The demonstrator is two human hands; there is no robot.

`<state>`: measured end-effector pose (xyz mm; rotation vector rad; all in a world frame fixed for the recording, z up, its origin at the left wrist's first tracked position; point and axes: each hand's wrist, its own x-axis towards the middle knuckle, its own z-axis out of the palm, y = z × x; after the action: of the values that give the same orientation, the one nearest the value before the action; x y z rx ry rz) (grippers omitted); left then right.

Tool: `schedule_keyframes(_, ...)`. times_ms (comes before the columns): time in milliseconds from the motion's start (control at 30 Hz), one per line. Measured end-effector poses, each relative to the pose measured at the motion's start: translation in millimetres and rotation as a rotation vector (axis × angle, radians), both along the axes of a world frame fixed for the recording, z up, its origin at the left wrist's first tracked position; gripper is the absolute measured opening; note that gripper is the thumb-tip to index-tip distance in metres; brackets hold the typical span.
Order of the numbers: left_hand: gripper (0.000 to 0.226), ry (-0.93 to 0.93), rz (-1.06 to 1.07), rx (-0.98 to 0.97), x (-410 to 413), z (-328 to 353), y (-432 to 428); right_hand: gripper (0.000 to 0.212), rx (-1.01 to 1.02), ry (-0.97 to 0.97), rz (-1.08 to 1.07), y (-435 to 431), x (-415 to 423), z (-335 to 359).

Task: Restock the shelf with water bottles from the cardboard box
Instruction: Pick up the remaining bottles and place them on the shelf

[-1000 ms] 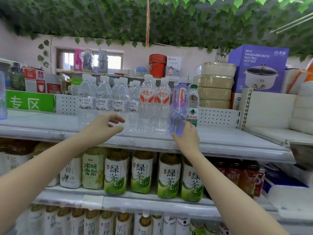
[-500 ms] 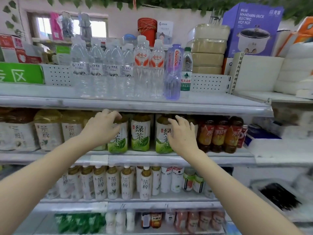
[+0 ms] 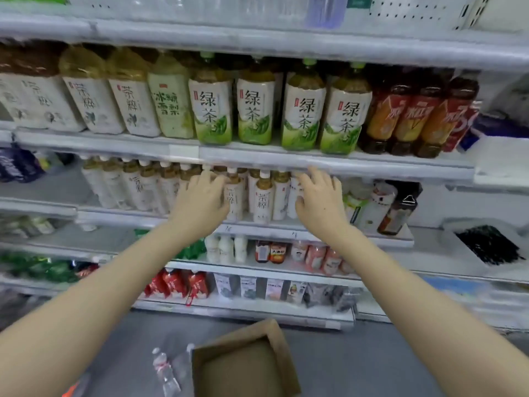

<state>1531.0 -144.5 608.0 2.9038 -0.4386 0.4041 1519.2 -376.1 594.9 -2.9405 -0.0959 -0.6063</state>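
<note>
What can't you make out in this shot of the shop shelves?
Head view only:
Clear plastic water bottles on top shelf: cut off by the upper edge, blurred.
Brown cardboard box: bottom edge crops it.
Small white-labelled tea bottles: partly hidden behind left hand and right hand.

Large green-labelled plastic tea bottles (image 3: 254, 110) stand upright, just beside dark orange-labelled plastic bottles (image 3: 406, 116); red cartons (image 3: 177, 282) sit well below.

Printed 绿茶 on four green-label bottles (image 3: 213, 110). Printed 冰糖雪梨 on pale bottle (image 3: 171, 106) beside them, 茶粹 on white-label bottles (image 3: 89, 103).
</note>
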Motion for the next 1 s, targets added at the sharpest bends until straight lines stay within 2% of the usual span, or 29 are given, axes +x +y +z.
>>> schedule_keyframes(233, 0.045, 0.143, 0.064, 0.091, -50.7, -93.7, 5.1, 0.053, 0.136, 0.240, -0.007, 15.1, -54.6, -94.4)
schedule_keyframes(500, 0.039, 0.320, 0.121, 0.198, -123.5, -183.2, 44.2, 0.054, 0.105, 0.430, 0.058, 34.0, -102.6, -187.2)
schedule_keyframes(633, 0.047, 0.414, 0.212, 0.157, -152.9, -203.3, 66.1, 0.054, 0.105, 0.510, 0.106, 49.0, -123.1, -209.7)
schedule_keyframes(1000, 0.048, 0.472, 0.316, 0.137, -162.4, -226.6, 154.0, 0.051, 0.099, 0.536, 0.199, 130.8, -116.8, -234.1)
